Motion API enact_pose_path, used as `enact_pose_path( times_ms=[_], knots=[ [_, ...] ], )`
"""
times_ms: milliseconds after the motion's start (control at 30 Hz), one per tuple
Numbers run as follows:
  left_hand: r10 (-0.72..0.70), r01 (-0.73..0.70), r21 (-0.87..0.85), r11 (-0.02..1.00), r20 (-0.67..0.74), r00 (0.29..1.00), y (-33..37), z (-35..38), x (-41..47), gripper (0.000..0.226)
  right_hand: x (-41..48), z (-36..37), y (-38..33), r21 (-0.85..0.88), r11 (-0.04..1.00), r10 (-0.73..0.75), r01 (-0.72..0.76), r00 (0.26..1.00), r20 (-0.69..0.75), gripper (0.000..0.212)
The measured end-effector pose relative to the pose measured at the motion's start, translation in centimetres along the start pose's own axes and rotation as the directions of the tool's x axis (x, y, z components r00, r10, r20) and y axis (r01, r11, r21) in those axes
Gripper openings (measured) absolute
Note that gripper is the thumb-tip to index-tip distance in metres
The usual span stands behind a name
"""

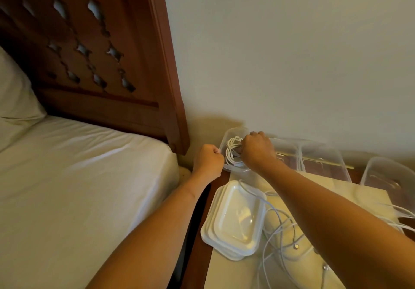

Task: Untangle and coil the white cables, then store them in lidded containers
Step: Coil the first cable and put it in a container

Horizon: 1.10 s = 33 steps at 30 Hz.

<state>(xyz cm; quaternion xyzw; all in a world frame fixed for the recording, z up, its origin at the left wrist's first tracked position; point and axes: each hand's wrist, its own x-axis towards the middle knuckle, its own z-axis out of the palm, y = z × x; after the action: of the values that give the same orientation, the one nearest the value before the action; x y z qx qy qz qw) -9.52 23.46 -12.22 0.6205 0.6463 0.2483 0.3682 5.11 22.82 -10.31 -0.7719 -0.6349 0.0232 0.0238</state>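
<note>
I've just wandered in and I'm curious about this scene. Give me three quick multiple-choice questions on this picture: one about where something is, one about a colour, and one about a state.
1. Where does the coiled cable lie?
A. In the leftmost clear container
B. On the mattress
C. On the pillow

2. What colour are the loose cables beside the lids?
A. Black
B. White
C. Red

3. How does the container holding the coil stand?
A. Upside down
B. Closed with a lid
C. Open, no lid on it

Answers:
1 A: the coil sits inside that container, under the fingers of the right hand.
2 B: every loose strand looks white.
3 C: its top is open, and the lids lie stacked nearby.
</note>
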Motion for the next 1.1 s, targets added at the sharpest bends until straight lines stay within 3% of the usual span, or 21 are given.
enact_pose_path(
  times_ms=[100,267,333,433,633,767,967,1100],
  knots=[
    [-0.006,0.005,0.006,1.0,0.009,1.0,-0.1,0.1,0.0,0.022,-0.6,0.2,-0.2,0.057,0.998,-0.011,0.012,1.0,-0.014,0.03],
    [-0.023,0.023,0.001,1.0,0.008,1.0,-0.1,0.3,0.1,0.019,-2.4,0.2,-0.3,-0.046,0.99,-0.132,0.13,0.99,-0.051,0.042],
    [-0.022,0.022,0.004,1.0,0.014,1.0,0.0,0.2,0.1,0.018,-2.7,0.4,-0.2,0.011,0.985,-0.17,0.17,0.985,-0.03,0.041],
    [-0.015,0.015,0.017,1.0,0.022,1.0,0.2,0.0,0.0,0.018,-2.7,0.7,-0.6,0.04,0.979,-0.203,0.201,0.978,0.044,0.033],
    [-0.014,0.011,0.056,0.998,0.054,0.998,0.6,-0.4,0.2,0.017,-1.6,0.7,-1.7,0.115,0.987,-0.116,0.116,0.993,-0.001,0.012],
    [-0.022,0.018,0.074,0.997,0.061,0.998,0.7,-0.5,0.2,0.018,-1.2,0.5,-1.9,0.127,0.981,-0.146,0.146,0.989,-0.011,0.007],
    [-0.012,0.007,0.077,0.997,0.059,0.998,1.1,-0.5,-0.5,0.019,-2.9,-1.2,-0.7,0.096,0.976,-0.191,0.198,0.978,-0.079,0.009],
    [-0.009,0.001,0.103,0.995,0.081,0.997,1.7,-1.1,-1.8,0.027,-5.3,-3.2,0.5,0.197,0.96,-0.193,0.202,0.979,-0.063,0.027]
  ],
)
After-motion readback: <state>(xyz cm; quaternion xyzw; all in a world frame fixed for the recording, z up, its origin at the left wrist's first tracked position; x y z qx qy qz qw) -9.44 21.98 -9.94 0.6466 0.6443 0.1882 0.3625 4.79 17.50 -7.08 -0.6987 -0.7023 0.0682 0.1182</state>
